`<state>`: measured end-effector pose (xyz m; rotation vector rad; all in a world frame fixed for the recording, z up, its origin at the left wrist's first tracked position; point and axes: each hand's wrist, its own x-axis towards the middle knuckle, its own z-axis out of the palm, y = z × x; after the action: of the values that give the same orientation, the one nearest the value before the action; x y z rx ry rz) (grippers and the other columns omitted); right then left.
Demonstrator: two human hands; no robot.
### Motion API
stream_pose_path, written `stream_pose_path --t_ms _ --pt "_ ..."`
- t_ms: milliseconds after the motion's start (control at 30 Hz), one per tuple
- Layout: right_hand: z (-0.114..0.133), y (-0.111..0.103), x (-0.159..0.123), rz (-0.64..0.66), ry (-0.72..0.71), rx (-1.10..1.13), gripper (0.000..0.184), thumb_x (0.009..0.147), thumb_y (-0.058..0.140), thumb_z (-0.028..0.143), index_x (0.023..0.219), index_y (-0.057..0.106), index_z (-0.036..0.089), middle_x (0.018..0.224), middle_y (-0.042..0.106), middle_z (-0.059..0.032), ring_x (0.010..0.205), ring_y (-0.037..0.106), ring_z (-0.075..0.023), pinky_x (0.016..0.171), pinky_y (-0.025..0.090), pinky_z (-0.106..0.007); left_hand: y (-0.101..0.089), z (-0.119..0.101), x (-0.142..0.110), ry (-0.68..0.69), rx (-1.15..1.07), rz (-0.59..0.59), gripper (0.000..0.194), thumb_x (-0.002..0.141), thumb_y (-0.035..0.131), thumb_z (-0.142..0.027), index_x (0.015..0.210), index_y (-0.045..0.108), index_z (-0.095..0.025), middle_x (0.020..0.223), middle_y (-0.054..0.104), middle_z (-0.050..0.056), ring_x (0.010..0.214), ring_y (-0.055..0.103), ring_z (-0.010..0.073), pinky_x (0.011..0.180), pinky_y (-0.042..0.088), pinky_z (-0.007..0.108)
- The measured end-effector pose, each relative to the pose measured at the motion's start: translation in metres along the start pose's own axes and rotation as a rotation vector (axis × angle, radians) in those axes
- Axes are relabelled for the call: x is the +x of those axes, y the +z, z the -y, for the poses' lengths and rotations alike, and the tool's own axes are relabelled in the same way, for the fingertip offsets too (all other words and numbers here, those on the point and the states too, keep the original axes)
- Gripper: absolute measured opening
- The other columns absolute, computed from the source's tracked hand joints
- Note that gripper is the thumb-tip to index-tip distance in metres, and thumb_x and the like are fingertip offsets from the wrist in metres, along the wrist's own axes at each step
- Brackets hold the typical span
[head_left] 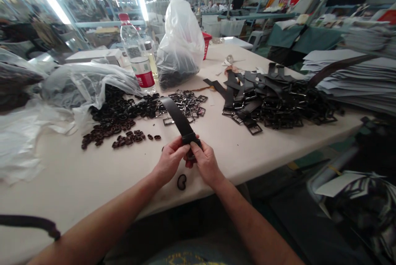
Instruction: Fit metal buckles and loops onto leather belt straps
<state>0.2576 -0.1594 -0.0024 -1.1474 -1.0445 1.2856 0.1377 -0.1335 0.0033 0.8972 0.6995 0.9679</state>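
Observation:
Both hands meet near the table's front edge around a black belt (178, 117), whose strap curves up and away from me. My left hand (171, 158) pinches the belt from the left, thumb on top. From the right, my right hand (206, 162) grips the same piece, its thumb beside the other. A loop band crosses the strap just above the thumbs; the part below is mostly hidden by fingers. A small dark curled loop (182, 181) lies on the table under my hands. Beyond the strap is a pile of metal buckles (188, 104).
Dark belt loops (123, 133) are heaped at left beside plastic bags (89, 81). A bottle (140, 61) and a filled clear bag (179, 46) stand at the back. Buckled belts (266, 96) are piled on the right, near stacked sheets (343, 75). The table edge (278, 161) slants rightward.

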Motion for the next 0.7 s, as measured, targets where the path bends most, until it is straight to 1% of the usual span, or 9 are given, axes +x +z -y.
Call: stream_pose_path --t_ms 67,167,267,367,500,567,600,667,700 --pt "0.001 -0.001 0.000 0.009 0.008 0.025 0.042 0.088 0.055 0.058 0.085 0.051 0.016 0.060 0.057 0.0032 0.044 0.055 -0.0086 0.041 0.046 -0.019 -0.001 0.003 0.000 0.015 0.056 0.010 0.044 0.085 0.064 -0.032 0.122 0.064 -0.010 0.060 0.055 -0.001 0.047 0.052 0.0120 0.047 0.041 0.026" --pt "0.001 -0.001 0.001 0.042 0.022 0.038 0.045 0.086 0.057 0.061 0.084 0.050 0.016 0.061 0.058 0.0032 0.045 0.056 -0.0082 0.043 0.048 -0.019 -0.001 0.003 -0.001 0.027 0.053 -0.005 0.042 0.086 0.063 -0.034 0.121 0.065 -0.011 0.061 0.055 -0.001 0.046 0.050 0.0110 0.046 0.041 0.025" --pt "0.001 -0.001 0.004 0.084 0.041 0.030 0.051 0.082 0.058 0.066 0.088 0.051 0.016 0.064 0.060 0.0025 0.046 0.059 -0.0092 0.045 0.050 -0.020 0.000 0.001 -0.001 0.064 0.042 -0.063 0.035 0.084 0.064 -0.031 0.113 0.068 -0.011 0.058 0.050 -0.003 0.044 0.048 0.0106 0.042 0.039 0.025" --pt "0.001 0.001 0.006 0.103 0.052 0.002 0.053 0.080 0.058 0.068 0.086 0.051 0.016 0.066 0.063 0.0010 0.047 0.060 -0.0102 0.046 0.052 -0.022 -0.001 0.001 0.000 0.110 0.044 -0.125 0.029 0.082 0.067 -0.031 0.105 0.070 -0.013 0.054 0.045 -0.005 0.043 0.045 0.0101 0.039 0.038 0.024" --pt "0.002 0.003 0.004 0.080 0.065 -0.008 0.051 0.083 0.057 0.065 0.086 0.052 0.015 0.064 0.063 0.0007 0.045 0.060 -0.0101 0.044 0.050 -0.020 -0.004 0.000 0.003 0.137 0.095 -0.184 0.026 0.079 0.073 -0.036 0.092 0.070 -0.013 0.058 0.055 -0.003 0.042 0.043 0.0082 0.037 0.036 0.023" --pt "0.003 0.002 0.003 0.061 0.077 0.027 0.050 0.083 0.058 0.064 0.089 0.053 0.014 0.064 0.063 0.0006 0.044 0.059 -0.0098 0.043 0.049 -0.020 -0.006 -0.002 0.006 0.142 0.092 -0.195 0.029 0.075 0.077 -0.035 0.093 0.070 -0.013 0.066 0.063 -0.001 0.043 0.046 0.0076 0.039 0.038 0.023" --pt "0.003 0.000 0.003 0.045 0.084 0.059 0.050 0.083 0.059 0.064 0.090 0.054 0.014 0.063 0.063 0.0009 0.044 0.058 -0.0096 0.043 0.048 -0.020 -0.007 -0.003 0.007 0.141 0.084 -0.190 0.033 0.074 0.079 -0.035 0.097 0.070 -0.013 0.072 0.067 0.001 0.047 0.050 0.0083 0.043 0.041 0.023" --pt "0.003 -0.003 0.004 0.016 0.106 0.130 0.050 0.083 0.059 0.063 0.091 0.055 0.014 0.061 0.062 0.0014 0.043 0.056 -0.0090 0.042 0.046 -0.019 -0.009 -0.006 0.008 0.149 0.064 -0.175 0.038 0.073 0.081 -0.033 0.103 0.070 -0.014 0.088 0.072 0.005 0.062 0.060 0.0115 0.056 0.049 0.024" --pt "0.003 -0.004 0.004 0.014 0.117 0.156 0.050 0.083 0.060 0.063 0.091 0.055 0.014 0.060 0.062 0.0013 0.042 0.055 -0.0088 0.041 0.045 -0.019 -0.009 -0.007 0.009 0.158 0.052 -0.174 0.038 0.072 0.082 -0.033 0.102 0.070 -0.014 0.091 0.073 0.006 0.069 0.063 0.0131 0.063 0.051 0.026"
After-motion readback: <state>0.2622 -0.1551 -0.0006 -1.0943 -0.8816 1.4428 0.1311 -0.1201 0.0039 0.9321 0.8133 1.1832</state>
